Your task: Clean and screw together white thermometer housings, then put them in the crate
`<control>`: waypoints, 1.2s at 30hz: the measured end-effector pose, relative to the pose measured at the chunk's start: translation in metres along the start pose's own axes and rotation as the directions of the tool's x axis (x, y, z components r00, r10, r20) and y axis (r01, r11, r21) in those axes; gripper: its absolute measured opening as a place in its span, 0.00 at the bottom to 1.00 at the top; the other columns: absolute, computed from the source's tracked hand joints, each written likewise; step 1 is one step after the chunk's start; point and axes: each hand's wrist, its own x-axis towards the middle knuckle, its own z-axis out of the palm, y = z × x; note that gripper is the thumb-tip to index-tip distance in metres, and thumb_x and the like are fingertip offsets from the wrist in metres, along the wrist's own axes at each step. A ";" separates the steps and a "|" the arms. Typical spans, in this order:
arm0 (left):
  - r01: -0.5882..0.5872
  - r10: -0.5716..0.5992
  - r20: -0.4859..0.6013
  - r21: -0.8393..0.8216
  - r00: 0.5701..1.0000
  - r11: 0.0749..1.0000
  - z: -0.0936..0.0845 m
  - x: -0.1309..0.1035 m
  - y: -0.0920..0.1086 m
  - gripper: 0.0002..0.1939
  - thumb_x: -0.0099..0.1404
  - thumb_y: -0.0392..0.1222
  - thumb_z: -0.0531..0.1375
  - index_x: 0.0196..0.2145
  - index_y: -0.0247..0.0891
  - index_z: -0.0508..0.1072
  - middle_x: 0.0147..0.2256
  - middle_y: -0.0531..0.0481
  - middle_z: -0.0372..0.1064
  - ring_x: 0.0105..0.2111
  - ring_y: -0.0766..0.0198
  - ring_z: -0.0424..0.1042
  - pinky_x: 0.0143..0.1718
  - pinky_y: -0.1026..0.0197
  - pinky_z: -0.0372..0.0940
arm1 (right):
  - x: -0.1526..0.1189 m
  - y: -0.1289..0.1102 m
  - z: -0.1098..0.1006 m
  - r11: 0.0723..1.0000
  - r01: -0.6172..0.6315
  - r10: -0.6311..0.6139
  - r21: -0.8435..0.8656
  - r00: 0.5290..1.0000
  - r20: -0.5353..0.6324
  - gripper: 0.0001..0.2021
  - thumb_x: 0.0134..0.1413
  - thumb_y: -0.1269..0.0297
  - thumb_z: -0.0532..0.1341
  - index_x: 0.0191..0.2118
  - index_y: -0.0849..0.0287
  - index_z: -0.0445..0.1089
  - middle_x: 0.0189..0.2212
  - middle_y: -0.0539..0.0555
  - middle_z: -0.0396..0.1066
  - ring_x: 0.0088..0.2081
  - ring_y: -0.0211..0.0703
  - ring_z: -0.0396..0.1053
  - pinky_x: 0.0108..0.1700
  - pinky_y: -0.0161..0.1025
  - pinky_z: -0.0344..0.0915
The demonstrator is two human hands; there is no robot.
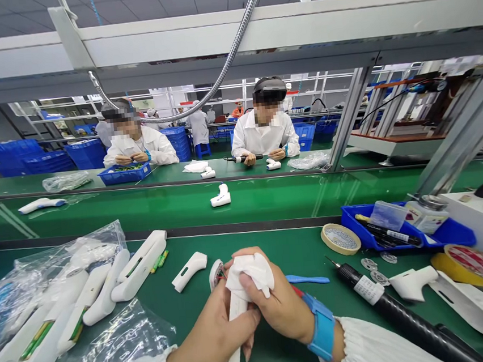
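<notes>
My left hand [211,334] is closed around a long white plastic device housing [237,305], its lower end pointing toward me. A round head with some reddish wires [216,274] shows at the far end. In my right hand [285,299] is a crumpled white wiping cloth [256,273], pinched under the thumb and pressed against the upper part of the housing. The cloth and fingers hide much of that part. To the left lies a smaller white shell [189,270]. Close by my right hand, a blue plastic stick [307,279] rests on the green bench.
White housings [141,264] and clear plastic bags [124,346] lie left. On the right are an electric screwdriver [390,303], tape roll [341,238], blue bin [452,235] and white shells [467,301]. Across a green belt [269,198], two co-workers [262,128] sit.
</notes>
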 end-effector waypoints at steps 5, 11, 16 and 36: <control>-0.069 0.087 -0.084 0.198 0.993 0.978 0.007 0.002 -0.007 0.19 0.56 0.40 0.55 0.45 0.37 0.59 0.22 0.55 0.65 0.19 0.66 0.66 0.19 0.65 0.62 | -0.004 0.004 0.013 0.992 -0.088 0.102 0.093 0.983 -0.156 0.15 0.58 0.53 0.47 0.35 0.58 0.64 0.32 0.52 0.65 0.32 0.39 0.65 0.37 0.35 0.62; -0.414 0.521 -0.025 0.575 0.853 0.706 -0.001 0.006 -0.023 0.17 0.55 0.31 0.53 0.44 0.39 0.63 0.44 0.44 0.63 0.46 0.54 0.62 0.48 0.53 0.58 | 0.002 0.000 0.020 0.846 -0.249 0.404 0.471 0.877 -0.260 0.16 0.54 0.51 0.52 0.34 0.59 0.66 0.29 0.52 0.70 0.35 0.42 0.67 0.39 0.37 0.62; -0.438 0.592 0.048 0.722 0.804 0.536 -0.011 0.013 -0.032 0.13 0.54 0.29 0.52 0.37 0.39 0.64 0.35 0.46 0.63 0.37 0.58 0.63 0.40 0.55 0.60 | 0.011 -0.006 0.014 0.618 -0.251 0.507 0.745 0.852 -0.134 0.15 0.50 0.58 0.58 0.42 0.59 0.62 0.23 0.49 0.71 0.22 0.37 0.67 0.29 0.36 0.64; -0.334 0.600 -0.132 0.727 0.789 0.600 -0.024 0.021 -0.024 0.05 0.55 0.33 0.53 0.30 0.40 0.60 0.27 0.53 0.59 0.28 0.63 0.60 0.31 0.60 0.59 | 0.003 -0.015 -0.003 0.905 -0.279 0.297 0.321 0.955 -0.005 0.20 0.55 0.52 0.53 0.51 0.55 0.62 0.47 0.53 0.66 0.48 0.44 0.62 0.52 0.41 0.54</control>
